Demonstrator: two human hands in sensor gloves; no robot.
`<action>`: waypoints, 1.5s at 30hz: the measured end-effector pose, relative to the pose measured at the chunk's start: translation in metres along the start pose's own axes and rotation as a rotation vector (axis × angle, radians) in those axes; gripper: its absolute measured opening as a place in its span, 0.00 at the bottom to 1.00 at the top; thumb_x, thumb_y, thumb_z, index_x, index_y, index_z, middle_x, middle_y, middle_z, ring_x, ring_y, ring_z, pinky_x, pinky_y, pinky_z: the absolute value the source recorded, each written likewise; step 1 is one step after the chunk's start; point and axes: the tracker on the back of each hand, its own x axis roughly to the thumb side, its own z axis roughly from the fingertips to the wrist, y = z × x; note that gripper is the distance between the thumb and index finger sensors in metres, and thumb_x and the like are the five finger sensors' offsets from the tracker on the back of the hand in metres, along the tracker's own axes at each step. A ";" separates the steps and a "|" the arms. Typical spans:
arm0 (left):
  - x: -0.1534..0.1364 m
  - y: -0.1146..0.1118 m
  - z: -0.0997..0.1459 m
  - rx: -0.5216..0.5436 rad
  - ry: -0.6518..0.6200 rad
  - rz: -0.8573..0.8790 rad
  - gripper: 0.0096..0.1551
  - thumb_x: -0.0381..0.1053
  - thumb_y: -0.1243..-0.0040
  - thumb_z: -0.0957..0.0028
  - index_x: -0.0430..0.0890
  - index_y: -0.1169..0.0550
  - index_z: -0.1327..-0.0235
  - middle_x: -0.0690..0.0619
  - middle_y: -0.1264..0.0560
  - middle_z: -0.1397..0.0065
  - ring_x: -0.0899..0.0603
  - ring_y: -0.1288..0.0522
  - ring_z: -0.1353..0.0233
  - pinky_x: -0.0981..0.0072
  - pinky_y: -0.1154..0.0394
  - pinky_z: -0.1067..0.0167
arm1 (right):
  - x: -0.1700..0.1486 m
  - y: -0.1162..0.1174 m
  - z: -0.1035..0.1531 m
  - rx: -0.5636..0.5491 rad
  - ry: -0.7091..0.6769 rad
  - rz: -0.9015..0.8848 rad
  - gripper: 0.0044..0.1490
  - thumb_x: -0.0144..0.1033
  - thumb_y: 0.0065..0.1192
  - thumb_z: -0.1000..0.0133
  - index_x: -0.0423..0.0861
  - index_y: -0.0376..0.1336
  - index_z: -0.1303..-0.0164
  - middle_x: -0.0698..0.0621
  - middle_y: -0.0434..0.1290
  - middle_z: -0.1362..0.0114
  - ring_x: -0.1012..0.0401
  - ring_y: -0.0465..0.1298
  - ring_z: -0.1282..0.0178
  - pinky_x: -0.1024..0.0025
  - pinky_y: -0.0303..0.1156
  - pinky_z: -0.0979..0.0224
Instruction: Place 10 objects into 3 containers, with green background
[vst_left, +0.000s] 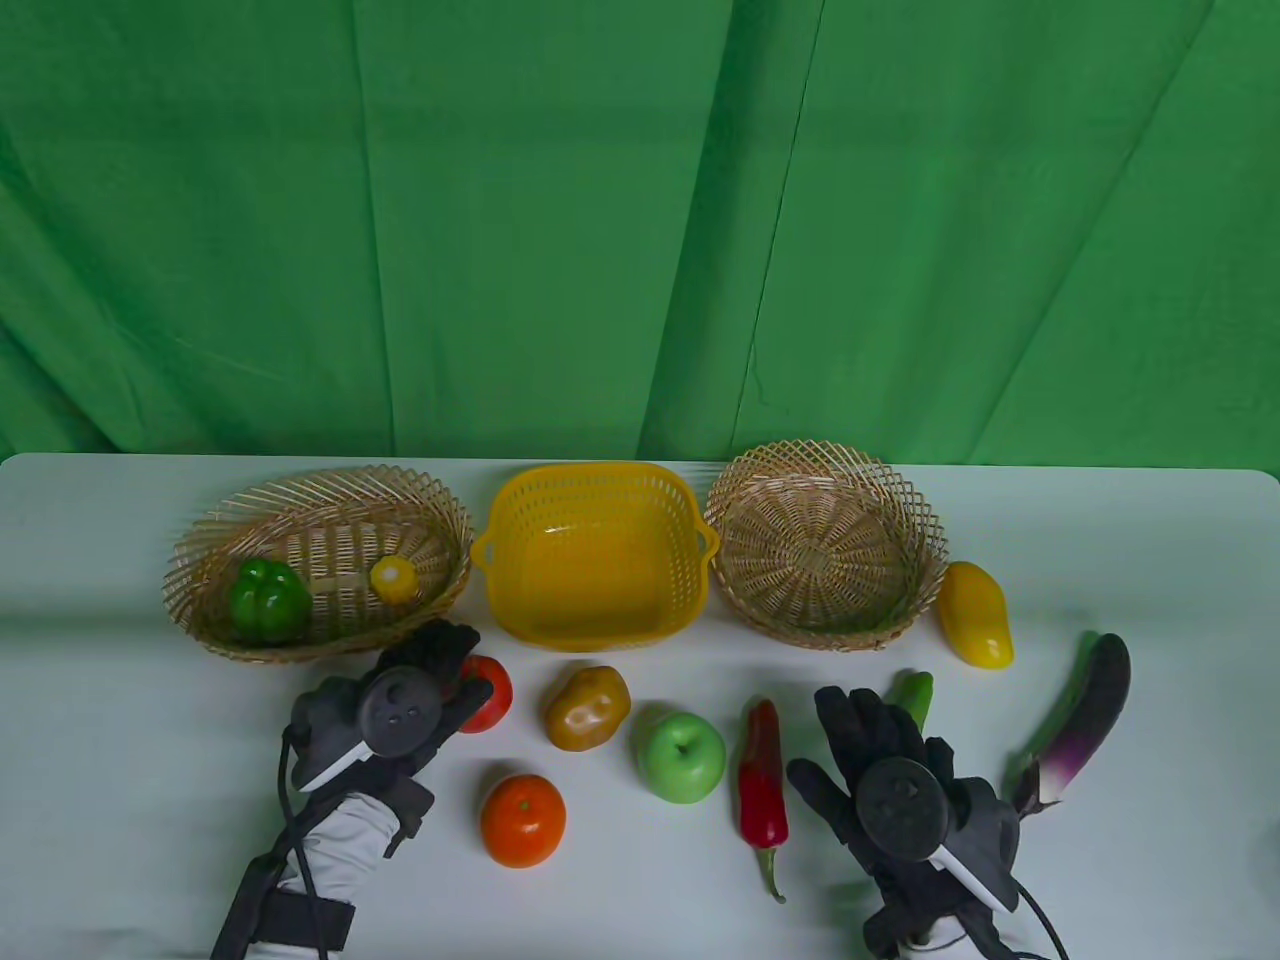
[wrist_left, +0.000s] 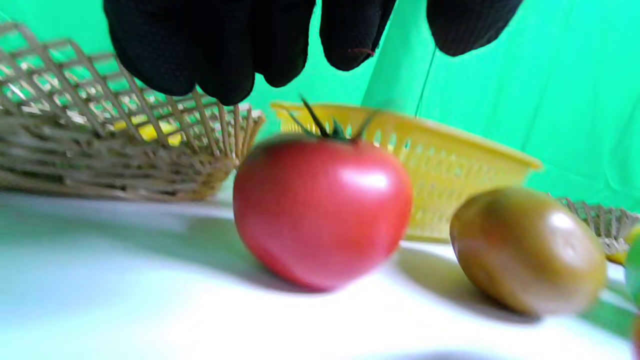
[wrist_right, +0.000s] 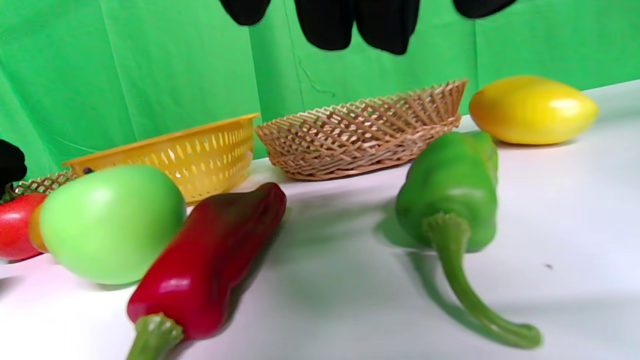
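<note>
My left hand (vst_left: 462, 668) hovers with spread fingers over a red tomato (vst_left: 488, 692) on the table. In the left wrist view the fingertips (wrist_left: 225, 75) hang just above the tomato (wrist_left: 320, 210), apart from it. My right hand (vst_left: 862, 718) is open, fingers spread over a green pepper (vst_left: 916, 694). In the right wrist view the pepper (wrist_right: 450, 185) lies below the fingertips (wrist_right: 380, 25), untouched. The oval wicker basket (vst_left: 200, 545) holds a green bell pepper (vst_left: 268, 598) and a small yellow fruit (vst_left: 394, 577). The yellow plastic basket (vst_left: 590, 475) and round wicker basket (vst_left: 830, 468) are empty.
On the white table in front of the baskets lie a potato (vst_left: 588, 708), a green apple (vst_left: 681, 756), an orange (vst_left: 522, 820), a red chilli (vst_left: 763, 780), a yellow mango (vst_left: 975, 614) and an eggplant (vst_left: 1080, 725). Green cloth hangs behind.
</note>
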 end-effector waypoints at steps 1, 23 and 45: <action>0.001 -0.004 -0.001 -0.023 -0.002 -0.003 0.41 0.69 0.52 0.40 0.53 0.37 0.16 0.39 0.35 0.15 0.30 0.29 0.22 0.37 0.28 0.35 | 0.000 0.000 0.000 0.002 0.001 0.000 0.51 0.72 0.34 0.39 0.54 0.41 0.09 0.38 0.49 0.07 0.35 0.52 0.12 0.24 0.45 0.19; 0.008 -0.039 -0.019 -0.136 0.039 -0.145 0.46 0.68 0.44 0.44 0.61 0.51 0.17 0.37 0.47 0.14 0.28 0.31 0.23 0.43 0.25 0.36 | -0.001 0.002 -0.002 0.022 0.005 0.003 0.51 0.72 0.34 0.39 0.54 0.41 0.09 0.38 0.49 0.07 0.35 0.52 0.12 0.24 0.45 0.19; 0.010 -0.020 -0.009 -0.087 0.000 -0.090 0.47 0.69 0.40 0.48 0.58 0.44 0.18 0.34 0.39 0.17 0.29 0.24 0.29 0.49 0.22 0.39 | -0.002 0.003 -0.003 0.015 0.005 0.000 0.51 0.71 0.34 0.39 0.54 0.41 0.09 0.38 0.49 0.07 0.35 0.52 0.12 0.24 0.45 0.19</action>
